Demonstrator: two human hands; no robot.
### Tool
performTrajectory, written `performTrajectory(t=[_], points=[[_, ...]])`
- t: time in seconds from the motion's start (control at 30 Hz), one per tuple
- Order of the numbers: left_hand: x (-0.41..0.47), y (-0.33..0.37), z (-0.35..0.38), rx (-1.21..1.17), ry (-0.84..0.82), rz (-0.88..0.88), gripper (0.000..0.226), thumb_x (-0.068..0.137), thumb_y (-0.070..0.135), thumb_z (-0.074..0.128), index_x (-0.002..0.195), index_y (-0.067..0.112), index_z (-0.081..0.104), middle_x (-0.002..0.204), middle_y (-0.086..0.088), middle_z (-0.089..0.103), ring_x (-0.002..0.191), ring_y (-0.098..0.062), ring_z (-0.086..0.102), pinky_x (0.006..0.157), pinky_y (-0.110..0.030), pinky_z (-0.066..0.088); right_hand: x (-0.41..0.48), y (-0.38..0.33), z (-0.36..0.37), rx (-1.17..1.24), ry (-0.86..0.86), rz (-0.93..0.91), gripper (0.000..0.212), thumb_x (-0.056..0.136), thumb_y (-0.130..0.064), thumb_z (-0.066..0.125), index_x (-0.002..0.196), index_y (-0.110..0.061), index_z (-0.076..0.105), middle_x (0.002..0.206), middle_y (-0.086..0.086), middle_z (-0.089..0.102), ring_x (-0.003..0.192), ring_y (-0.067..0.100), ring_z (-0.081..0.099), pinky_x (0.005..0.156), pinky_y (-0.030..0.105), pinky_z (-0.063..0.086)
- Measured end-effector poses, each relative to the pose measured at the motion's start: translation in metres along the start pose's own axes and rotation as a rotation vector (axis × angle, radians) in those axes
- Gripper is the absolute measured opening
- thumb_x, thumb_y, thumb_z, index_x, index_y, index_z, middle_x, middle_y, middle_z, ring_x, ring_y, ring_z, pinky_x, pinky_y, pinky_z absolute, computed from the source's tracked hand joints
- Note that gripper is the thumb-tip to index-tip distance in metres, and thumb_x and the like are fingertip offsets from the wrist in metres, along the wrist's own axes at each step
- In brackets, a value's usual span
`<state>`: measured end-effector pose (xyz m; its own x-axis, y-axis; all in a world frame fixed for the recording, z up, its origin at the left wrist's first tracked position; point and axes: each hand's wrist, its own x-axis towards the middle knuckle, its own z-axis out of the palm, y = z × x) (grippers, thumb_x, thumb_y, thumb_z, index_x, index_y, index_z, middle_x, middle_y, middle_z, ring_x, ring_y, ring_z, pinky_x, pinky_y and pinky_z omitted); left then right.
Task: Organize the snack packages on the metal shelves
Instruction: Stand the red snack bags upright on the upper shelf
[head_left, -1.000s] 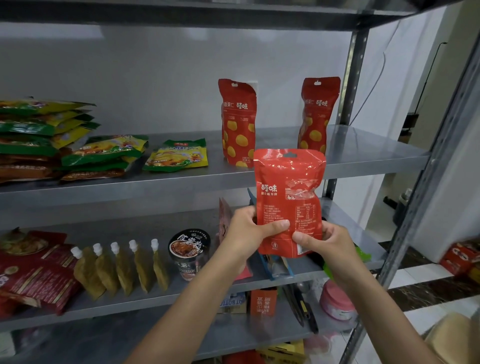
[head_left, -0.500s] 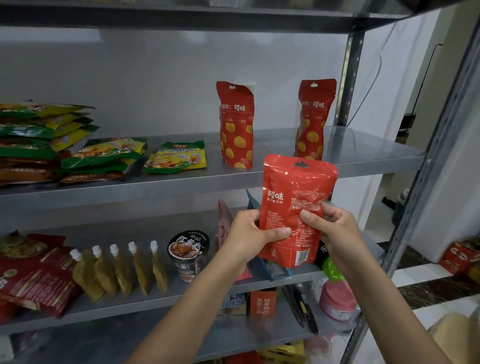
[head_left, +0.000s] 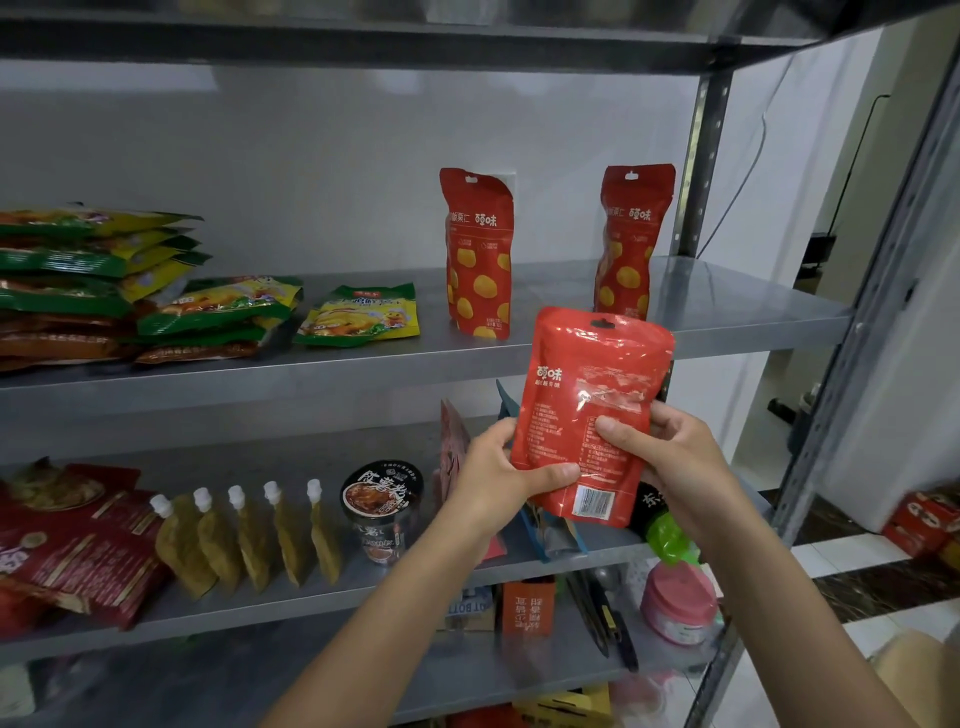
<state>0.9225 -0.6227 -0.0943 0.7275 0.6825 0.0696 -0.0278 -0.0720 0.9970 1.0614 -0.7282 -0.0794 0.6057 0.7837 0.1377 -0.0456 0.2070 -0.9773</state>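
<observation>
Both hands hold one pouch (head_left: 592, 374). Left hand (head_left: 493, 467) pinches its lower left edge, thumb across the face, fingers behind. Right hand (head_left: 675, 447) grips the right side, thumb pressed on the print, fingers curled behind.

Pouch: red, upright, tipped slightly right, text panel and barcode facing the camera. Held in the air in front of the middle shelf (head_left: 363, 577), touching neither shelf; its top overlaps the upper shelf (head_left: 363, 374) front edge in this view.

Middle shelf, just behind the hands: blue bag (head_left: 550, 535), mostly hidden. Left of it, noodle cup (head_left: 382, 506), then a row of five spout packs (head_left: 249, 535), then red packs (head_left: 67, 551) lying flat.

Below: orange box (head_left: 527, 605), pink jar (head_left: 675, 603).

Upper shelf: left spotted pouch (head_left: 478, 254) and right spotted pouch (head_left: 626, 244) stand upright, well apart; the right one is partly behind the held pouch. Farther left, yellow pack (head_left: 361, 314) lies flat, then green stacks (head_left: 78, 270).
</observation>
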Motion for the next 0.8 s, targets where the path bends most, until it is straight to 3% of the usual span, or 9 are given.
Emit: performTrajectory(t=[0.03, 0.1, 0.17, 0.2, 0.33, 0.47, 0.57, 0.67, 0.8], points=[[-0.001, 0.000, 0.002, 0.035, 0.023, 0.013, 0.056, 0.075, 0.018, 0.082, 0.123, 0.020, 0.053, 0.116, 0.002, 0.067, 0.100, -0.013, 0.068, 0.084, -0.029, 0.058, 0.000, 0.000, 0.001, -0.002, 0.032, -0.005, 0.042, 0.070, -0.017, 0.077, 0.109, -0.007, 0.066, 0.098, 0.005, 0.075, 0.086, 0.019, 0.073, 0.067, 0.027, 0.059], [-0.004, 0.000, 0.007, 0.338, 0.158, 0.139, 0.062, 0.079, 0.027, 0.079, 0.130, 0.028, 0.044, 0.126, 0.014, 0.052, 0.109, -0.004, 0.056, 0.085, -0.025, 0.051, 0.001, 0.001, 0.006, -0.023, 0.135, -0.036, 0.034, 0.074, -0.008, 0.078, 0.106, -0.007, 0.066, 0.092, 0.003, 0.075, 0.079, 0.015, 0.073, 0.063, 0.025, 0.059], [-0.009, -0.001, 0.013, 0.633, 0.269, 0.316, 0.062, 0.084, 0.032, 0.073, 0.137, 0.029, 0.041, 0.125, 0.017, 0.038, 0.114, 0.000, 0.042, 0.091, -0.024, 0.043, 0.000, 0.003, 0.013, -0.084, 0.239, -0.080, 0.033, 0.074, -0.007, 0.080, 0.104, -0.010, 0.066, 0.093, 0.003, 0.074, 0.080, 0.017, 0.073, 0.069, 0.034, 0.061], [-0.010, -0.002, 0.016, 0.659, 0.239, 0.355, 0.065, 0.085, 0.034, 0.071, 0.141, 0.027, 0.039, 0.128, 0.015, 0.038, 0.118, -0.002, 0.041, 0.097, -0.027, 0.043, 0.000, 0.004, 0.017, -0.116, 0.274, -0.106, 0.032, 0.074, -0.009, 0.081, 0.101, -0.013, 0.066, 0.094, 0.003, 0.074, 0.083, 0.019, 0.073, 0.074, 0.040, 0.060], [-0.012, -0.008, 0.025, 0.592, 0.036, 0.336, 0.096, 0.077, 0.034, 0.079, 0.153, 0.026, 0.021, 0.141, 0.011, 0.032, 0.130, -0.006, 0.033, 0.106, -0.030, 0.040, -0.007, 0.000, 0.028, -0.253, 0.260, -0.235, 0.028, 0.075, -0.016, 0.080, 0.094, -0.025, 0.062, 0.095, -0.001, 0.072, 0.090, 0.016, 0.069, 0.084, 0.046, 0.057], [-0.007, -0.009, 0.019, 0.443, 0.233, 0.392, 0.064, 0.080, 0.007, 0.073, 0.133, 0.030, 0.047, 0.122, 0.009, 0.050, 0.115, -0.008, 0.052, 0.097, -0.034, 0.049, -0.015, -0.008, 0.032, -0.172, 0.047, -0.177, 0.025, 0.082, -0.024, 0.074, 0.099, -0.010, 0.062, 0.097, 0.004, 0.073, 0.093, 0.017, 0.070, 0.087, 0.039, 0.057], [-0.009, 0.001, 0.009, 0.129, 0.116, 0.200, 0.053, 0.088, -0.007, 0.061, 0.115, 0.038, 0.053, 0.109, 0.008, 0.065, 0.106, -0.013, 0.063, 0.094, -0.042, 0.054, -0.011, -0.011, 0.021, -0.169, -0.025, -0.135, 0.051, 0.072, -0.042, 0.070, 0.115, -0.016, 0.060, 0.108, -0.004, 0.070, 0.103, 0.011, 0.066, 0.090, 0.032, 0.054], [-0.011, 0.008, -0.003, -0.045, -0.050, 0.116, 0.041, 0.089, -0.003, 0.062, 0.118, 0.026, 0.057, 0.108, 0.003, 0.071, 0.105, -0.018, 0.067, 0.093, -0.036, 0.054, -0.004, -0.010, 0.009, -0.150, -0.080, -0.055, 0.064, 0.067, -0.036, 0.075, 0.125, -0.019, 0.055, 0.120, -0.005, 0.066, 0.111, 0.012, 0.063, 0.090, 0.032, 0.051], [-0.012, 0.010, -0.002, -0.107, -0.142, 0.082, 0.043, 0.086, 0.017, 0.072, 0.125, 0.021, 0.055, 0.117, -0.002, 0.070, 0.108, -0.019, 0.067, 0.095, -0.037, 0.054, -0.003, -0.009, 0.008, -0.057, -0.048, -0.060, 0.045, 0.066, -0.025, 0.078, 0.105, -0.009, 0.063, 0.103, 0.007, 0.073, 0.092, 0.023, 0.071, 0.071, 0.035, 0.057]])
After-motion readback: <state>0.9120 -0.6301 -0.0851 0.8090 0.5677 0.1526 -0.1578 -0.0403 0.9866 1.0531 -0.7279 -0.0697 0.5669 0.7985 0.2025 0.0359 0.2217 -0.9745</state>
